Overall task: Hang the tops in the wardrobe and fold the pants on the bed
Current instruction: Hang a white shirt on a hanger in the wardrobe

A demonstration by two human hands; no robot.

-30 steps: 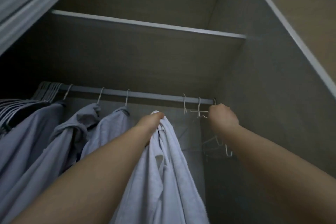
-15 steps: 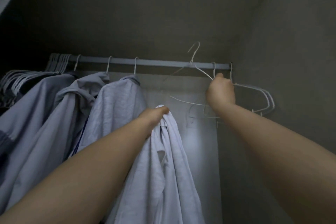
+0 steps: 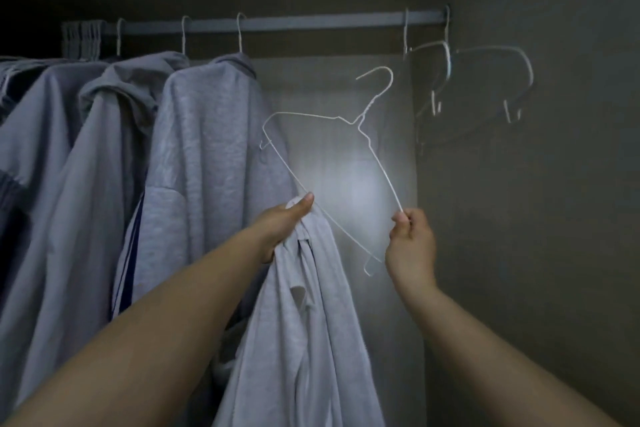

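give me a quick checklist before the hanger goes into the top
1. Wire hanger off the rail and free: ok.
2. Right hand pinches the hanger's lower end: ok.
3. Left hand grips the white top near its upper edge: ok.
4. Neck opening of the top spread for the hanger: not ok, the fabric hangs bunched.
5. Free gap on the rail between the hung grey tops and the empty hangers: ok.
6. Which side of the top faces front: cannot tell.

Hanger (image 3: 332,163) between hands, below rail (image 3: 311,23).
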